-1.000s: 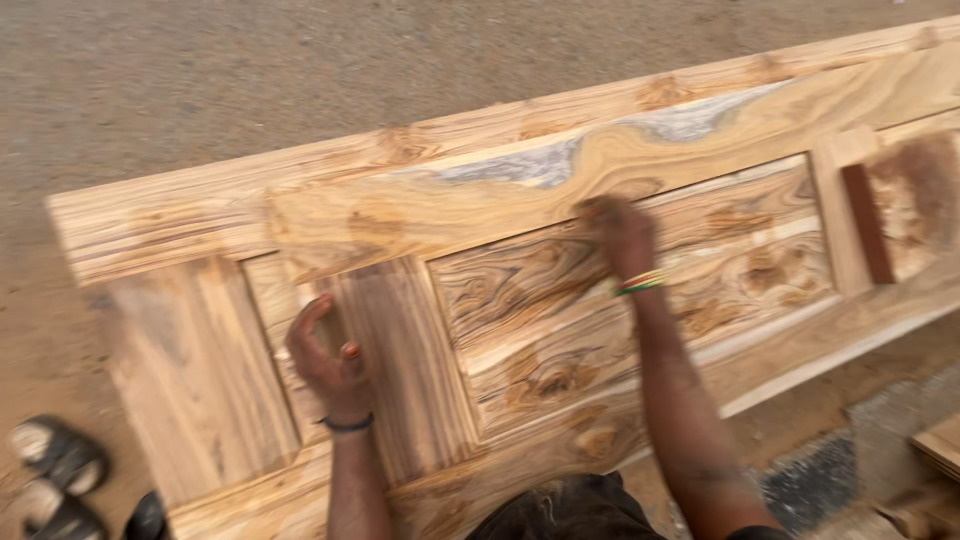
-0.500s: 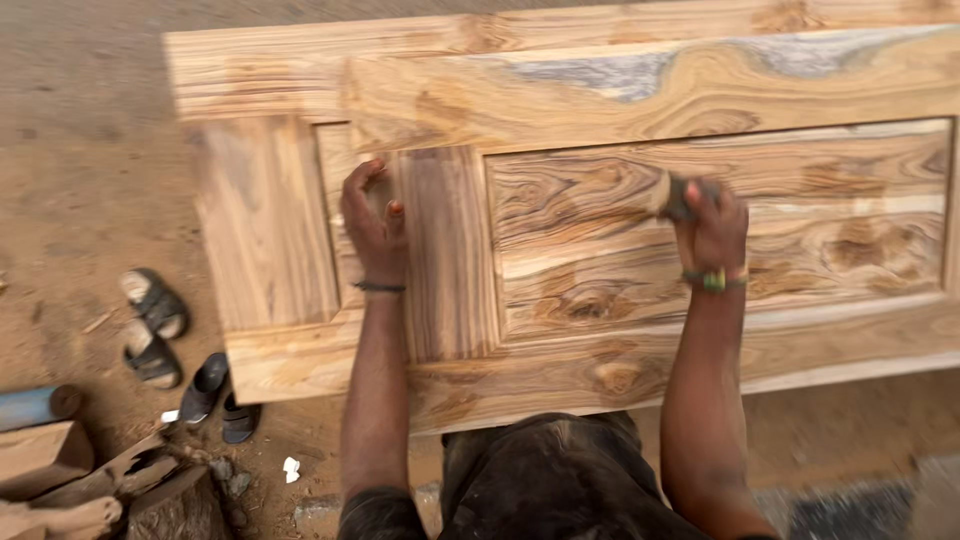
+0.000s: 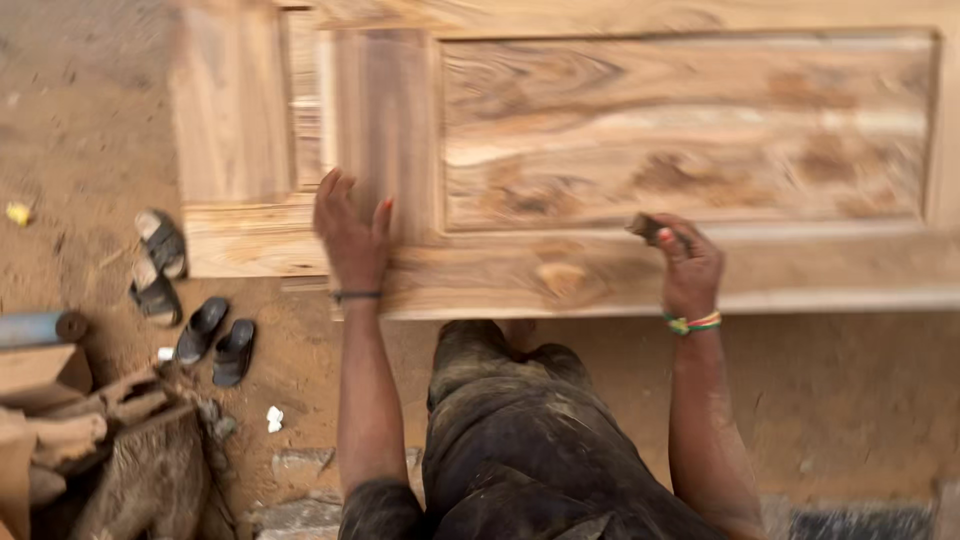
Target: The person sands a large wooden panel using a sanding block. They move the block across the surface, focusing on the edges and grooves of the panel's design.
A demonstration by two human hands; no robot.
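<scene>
Your left hand [image 3: 350, 232] is spread flat with the fingers loose, palm pressed on the wooden door [image 3: 560, 150] right at the upright piece between the two panels, near the bottom rail. Your right hand [image 3: 688, 262] is curled tight around a small dark block, probably a sanding block [image 3: 645, 228], though the blur makes it hard to be sure. That block sits right on the lower edge of the big recessed panel, where it meets the bottom rail. The door itself lies flat in front of you, grain all swirly tan and brown, running off the top and right of the view. You've got a thin dark band on the left wrist and a striped bangle [image 3: 693, 323] on the right. Off to your left on the dirt floor [image 3: 850, 400] there are two pairs of sandals [image 3: 190, 300], and some wood scraps [image 3: 70, 420] in the corner.
</scene>
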